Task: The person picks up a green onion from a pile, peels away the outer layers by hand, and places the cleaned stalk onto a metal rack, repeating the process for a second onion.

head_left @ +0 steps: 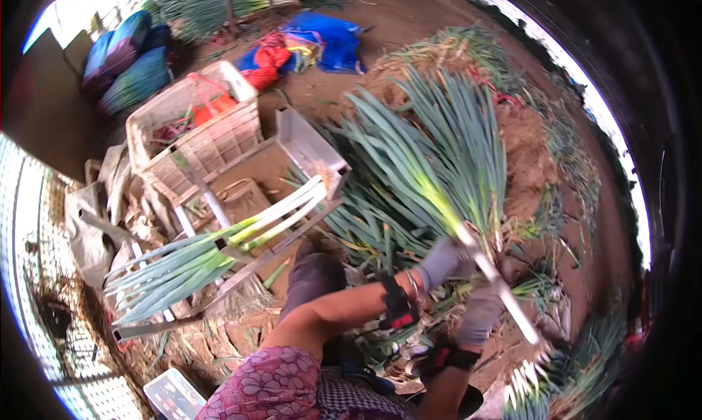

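A long green onion with a thick white stalk lies slantwise across both my hands, its leaves fanning up and away and its root end pointing down to the right. My left hand, in a grey glove, is closed about the upper white part, just below the green. Lower along the stalk, my gloved right hand is closed against it; some of its fingers are hidden. Behind, more upright onion leaves spread from a pile. To my left, a small bunch of green onions rests on a metal rack.
A pale plastic crate holding red material stands beyond the rack. Blue and red sacking lies farther off, near stacked onions. More onions lie at lower right, and loose leaves litter the soil. Sacks sit at left.
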Motion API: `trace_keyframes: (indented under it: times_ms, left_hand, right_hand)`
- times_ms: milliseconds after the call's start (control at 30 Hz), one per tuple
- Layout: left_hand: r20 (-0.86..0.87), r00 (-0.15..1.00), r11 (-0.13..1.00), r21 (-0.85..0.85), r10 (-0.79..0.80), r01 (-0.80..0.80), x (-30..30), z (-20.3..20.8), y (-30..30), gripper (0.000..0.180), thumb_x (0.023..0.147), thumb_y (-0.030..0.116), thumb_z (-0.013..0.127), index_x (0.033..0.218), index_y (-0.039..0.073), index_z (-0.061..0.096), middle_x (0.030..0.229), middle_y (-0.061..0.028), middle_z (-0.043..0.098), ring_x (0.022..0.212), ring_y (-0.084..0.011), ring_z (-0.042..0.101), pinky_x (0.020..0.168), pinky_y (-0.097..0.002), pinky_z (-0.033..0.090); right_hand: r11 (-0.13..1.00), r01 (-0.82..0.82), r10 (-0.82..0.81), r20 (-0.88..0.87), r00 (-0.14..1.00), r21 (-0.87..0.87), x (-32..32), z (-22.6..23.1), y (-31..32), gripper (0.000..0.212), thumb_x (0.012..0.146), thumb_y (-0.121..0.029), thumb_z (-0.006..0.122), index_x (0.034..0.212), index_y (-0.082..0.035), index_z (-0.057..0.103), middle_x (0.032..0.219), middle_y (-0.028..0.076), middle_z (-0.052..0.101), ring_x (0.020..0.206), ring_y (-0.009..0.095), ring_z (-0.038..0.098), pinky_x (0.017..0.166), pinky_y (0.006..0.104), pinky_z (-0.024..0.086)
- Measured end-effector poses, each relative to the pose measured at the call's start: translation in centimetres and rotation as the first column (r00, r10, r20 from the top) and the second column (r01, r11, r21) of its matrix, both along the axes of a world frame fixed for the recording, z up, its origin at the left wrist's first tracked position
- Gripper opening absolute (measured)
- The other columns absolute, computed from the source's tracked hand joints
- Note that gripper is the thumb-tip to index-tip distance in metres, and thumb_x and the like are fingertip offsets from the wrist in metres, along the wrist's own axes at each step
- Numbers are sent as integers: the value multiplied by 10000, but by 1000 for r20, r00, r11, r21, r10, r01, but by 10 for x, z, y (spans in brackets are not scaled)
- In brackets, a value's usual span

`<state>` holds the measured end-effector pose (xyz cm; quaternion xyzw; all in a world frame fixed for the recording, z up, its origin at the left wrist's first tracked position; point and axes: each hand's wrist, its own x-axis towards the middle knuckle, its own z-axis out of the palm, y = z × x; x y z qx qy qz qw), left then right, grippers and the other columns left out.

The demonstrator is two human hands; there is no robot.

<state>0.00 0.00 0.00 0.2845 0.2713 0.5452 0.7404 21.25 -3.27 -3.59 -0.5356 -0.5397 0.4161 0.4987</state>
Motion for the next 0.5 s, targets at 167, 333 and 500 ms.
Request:
trace_keyframes:
  times_ms: [167, 333, 500]
  left_hand:
    - [-449, 258, 510, 818, 856, -267, -15, 61, -35, 502, 670, 127, 735, 1112, 37, 516, 1012, -130, 547, 1018, -330, 498, 921, -407, 390]
    - [-322, 418, 377, 925, 850, -54, 21, 51, 3, 438, 639, 47, 644, 1055, 37, 509, 945, -121, 504, 955, -315, 475, 887, -416, 372]
    - [-100, -94, 104, 994, 991, 38, -46, 175, -36, 335, 663, 127, 632, 980, 58, 552, 861, -99, 529, 849, -286, 502, 883, -463, 376]
  right_hand:
    - [727, -18, -214, 253, 944, 686, 31, 116, 19, 271, 845, -158, 646, 1030, 28, 579, 905, 170, 638, 654, 257, 600, 563, 320, 485]
    - [798, 218, -295, 48, 954, 562, -45, 216, -49, 407, 973, -256, 470, 1133, 115, 523, 1021, 144, 579, 920, 211, 543, 793, 349, 459]
    - [600, -1, -20, 16, 1000, 800, -49, 264, -57, 399, 989, -191, 373, 1281, 70, 451, 889, 49, 466, 830, 124, 459, 863, 286, 453]
